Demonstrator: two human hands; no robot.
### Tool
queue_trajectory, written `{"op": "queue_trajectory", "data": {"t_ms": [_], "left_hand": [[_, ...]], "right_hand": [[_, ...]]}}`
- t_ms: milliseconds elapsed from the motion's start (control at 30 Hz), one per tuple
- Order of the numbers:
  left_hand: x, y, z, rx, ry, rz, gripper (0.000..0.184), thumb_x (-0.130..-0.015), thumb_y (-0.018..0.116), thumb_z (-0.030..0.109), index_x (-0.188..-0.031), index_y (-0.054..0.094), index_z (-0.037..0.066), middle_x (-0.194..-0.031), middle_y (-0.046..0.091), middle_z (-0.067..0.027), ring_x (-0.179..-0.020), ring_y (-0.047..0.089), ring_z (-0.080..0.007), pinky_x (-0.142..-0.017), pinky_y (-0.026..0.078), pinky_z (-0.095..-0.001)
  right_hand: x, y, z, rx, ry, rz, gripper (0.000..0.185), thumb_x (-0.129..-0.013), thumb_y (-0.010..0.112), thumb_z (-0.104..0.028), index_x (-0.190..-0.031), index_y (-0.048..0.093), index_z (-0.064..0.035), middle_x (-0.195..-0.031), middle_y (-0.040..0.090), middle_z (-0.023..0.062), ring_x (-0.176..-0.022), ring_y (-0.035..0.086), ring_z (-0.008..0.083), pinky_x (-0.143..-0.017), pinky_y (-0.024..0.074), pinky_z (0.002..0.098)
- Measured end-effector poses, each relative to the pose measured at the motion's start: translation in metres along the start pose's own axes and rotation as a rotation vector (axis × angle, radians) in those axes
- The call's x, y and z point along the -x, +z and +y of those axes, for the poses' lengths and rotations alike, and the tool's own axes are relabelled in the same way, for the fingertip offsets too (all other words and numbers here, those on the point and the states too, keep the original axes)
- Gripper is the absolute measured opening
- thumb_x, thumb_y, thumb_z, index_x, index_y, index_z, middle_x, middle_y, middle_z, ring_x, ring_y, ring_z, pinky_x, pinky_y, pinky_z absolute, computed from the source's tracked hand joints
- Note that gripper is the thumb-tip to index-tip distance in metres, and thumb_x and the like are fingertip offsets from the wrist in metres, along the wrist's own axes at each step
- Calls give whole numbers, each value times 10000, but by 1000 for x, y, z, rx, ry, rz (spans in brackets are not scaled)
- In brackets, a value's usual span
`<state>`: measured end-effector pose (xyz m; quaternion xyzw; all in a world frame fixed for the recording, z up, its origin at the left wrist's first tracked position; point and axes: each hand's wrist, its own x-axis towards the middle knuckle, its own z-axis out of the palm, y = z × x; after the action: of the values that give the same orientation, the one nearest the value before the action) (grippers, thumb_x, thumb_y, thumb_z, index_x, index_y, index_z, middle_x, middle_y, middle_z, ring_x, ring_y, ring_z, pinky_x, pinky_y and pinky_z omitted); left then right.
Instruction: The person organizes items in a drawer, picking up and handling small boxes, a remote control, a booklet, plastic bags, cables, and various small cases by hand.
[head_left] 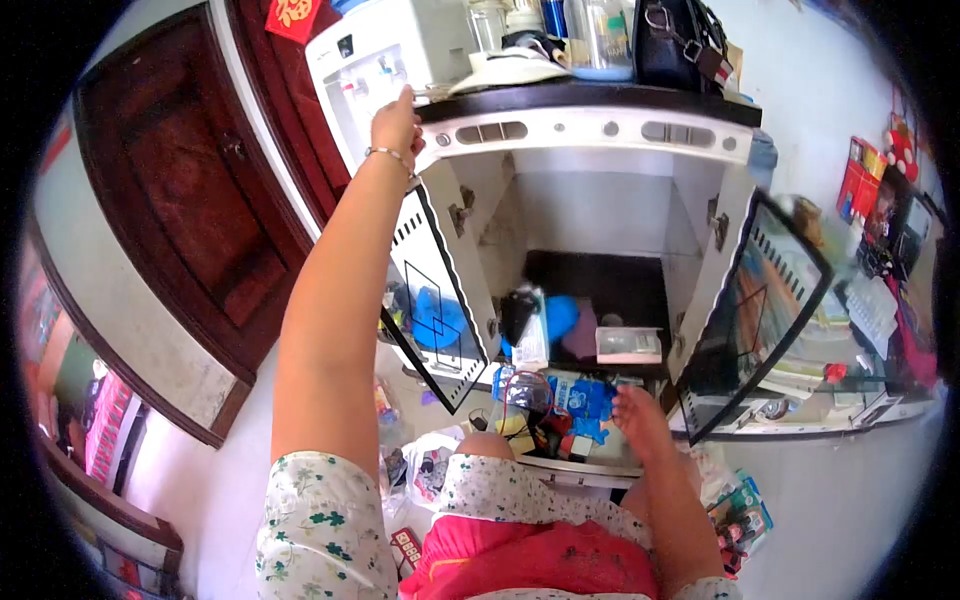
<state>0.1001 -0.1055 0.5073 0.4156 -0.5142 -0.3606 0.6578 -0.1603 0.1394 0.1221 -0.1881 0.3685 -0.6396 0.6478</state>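
Observation:
My left hand (397, 130), with a bracelet on its wrist, reaches up to the left end of the cabinet's dark top (600, 97). A finger stretches upward there; the rest are partly hidden, and no held object shows. My right hand (643, 425) hovers over the right side of a pulled-out drawer, fingers loosely bent and apart, nothing visible in them. Beside it lies a blue packet (580, 396) among mixed small items in the drawer. Above the drawer, the white cabinet (590, 205) has both glass doors open, the left door (430, 300) and the right door (755, 310).
A pink-and-white box (628, 345) and a blue item (562, 317) sit in the cabinet. A pitcher (600, 40) and black handbag (680, 45) stand on top. The water dispenser (370, 65) is at left. Plastic bags (430, 465) lie on the floor.

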Motion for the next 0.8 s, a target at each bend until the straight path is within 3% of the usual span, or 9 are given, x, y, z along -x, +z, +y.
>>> {"op": "queue_trajectory", "data": {"t_ms": [133, 300, 333, 367, 467, 500, 533, 600, 800], "left_hand": [[43, -4, -9, 22, 131, 55, 408, -868, 447, 386, -723, 529, 14, -562, 434, -29, -445, 380, -101, -404, 324, -246], [173, -13, -68, -413, 226, -375, 440, -911, 384, 394, -645, 509, 67, -474, 389, 15, -431, 366, -71, -415, 272, -229], [192, -17, -91, -543, 103, -493, 432, -923, 374, 368, -676, 531, 50, -535, 446, -15, -469, 404, -87, -453, 322, -238], [201, -20, -131, -602, 420, -631, 348, -917, 410, 314, -784, 563, 32, -633, 500, -60, -544, 460, -131, -528, 389, -269], [240, -26, -212, -698, -102, -1003, 265, -857, 470, 90, -1122, 472, 94, -873, 531, -139, -745, 532, -229, -683, 436, -305], [244, -37, -260, -596, 182, -1122, 412, -816, 432, 5, -1207, 439, 137, -873, 524, -85, -652, 503, -156, -586, 432, -253], [245, -46, -295, -599, 174, -1125, 412, -816, 432, 5, -1207, 439, 137, -873, 524, -85, -652, 503, -156, -586, 432, -253], [244, -60, -342, -854, 223, -1316, 471, -777, 519, 65, -1233, 409, 103, -1048, 507, -184, -849, 539, -266, -730, 447, -337], [235, -73, -398, -1150, 131, -1037, 655, -727, 632, 230, -1268, 326, 25, -1210, 437, -220, -1096, 431, -396, -939, 368, -401]], "right_hand": [[-8, -7, 6, -74, -71, 79, 166, -834, 558, -200, -935, 566, -68, -814, 582, 24, -685, 543, 131, -626, 434, 247], [-9, -30, 0, -171, -58, 224, 104, -831, 565, -173, -865, 564, -75, -779, 578, 28, -659, 537, 121, -556, 424, 225], [-7, -32, -2, -175, -48, 247, 104, -831, 565, -173, -865, 564, -75, -779, 578, 28, -659, 537, 121, -556, 424, 225], [-5, -29, -8, -166, -53, 305, 104, -833, 561, -176, -860, 563, -76, -778, 576, 27, -660, 534, 119, -563, 423, 224], [-2, -41, -10, -133, -87, 339, 123, -831, 559, -165, -914, 553, -75, -796, 571, 27, -686, 525, 114, -596, 423, 225], [-3, -47, -10, -104, -116, 346, 158, -818, 557, -145, -957, 542, -72, -839, 576, 42, -705, 523, 135, -615, 421, 245], [-3, -52, -10, -74, -144, 352, 204, -806, 556, -126, -1000, 531, -69, -881, 581, 56, -723, 522, 157, -635, 419, 264], [-2, -57, -16, -83, -87, 358, 222, -811, 543, -117, -1025, 519, -62, -906, 575, 61, -739, 520, 161, -640, 420, 262], [6, -56, -21, -45, -5, 321, 224, -826, 511, -112, -1044, 513, -61, -932, 567, 62, -764, 520, 160, -652, 424, 261]]}}
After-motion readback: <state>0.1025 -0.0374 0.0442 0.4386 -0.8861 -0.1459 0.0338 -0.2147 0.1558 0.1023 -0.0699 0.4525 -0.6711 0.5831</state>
